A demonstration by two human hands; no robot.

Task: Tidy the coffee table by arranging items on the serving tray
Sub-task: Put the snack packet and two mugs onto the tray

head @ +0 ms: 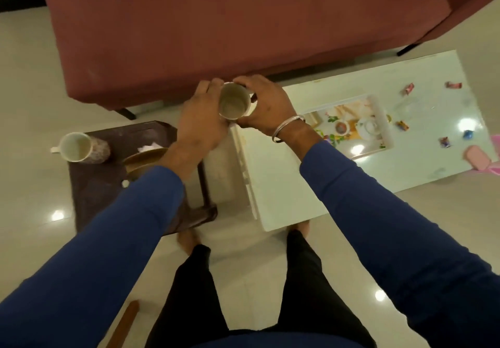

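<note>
Between stool point(89, 185) and table point(284, 185), both hands cup one mug point(234, 101) in mid-air: left hand point(201, 112) and right hand point(266, 104) curled round its sides. Tray point(378, 104) on table holds nothing real that I can make out. Left to do, by my reading: second mug point(81, 147), bowl point(146, 158), scattered wrappers point(445, 142).

Dim, warm indoor light, soft overall blur, wide-angle bending at the edges, bright ceiling-lamp glare on the floor point(57, 215).

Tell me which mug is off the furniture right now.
The plain mug, held between both hands above the floor gap. The patterned mug stands on the dark side table.
</note>
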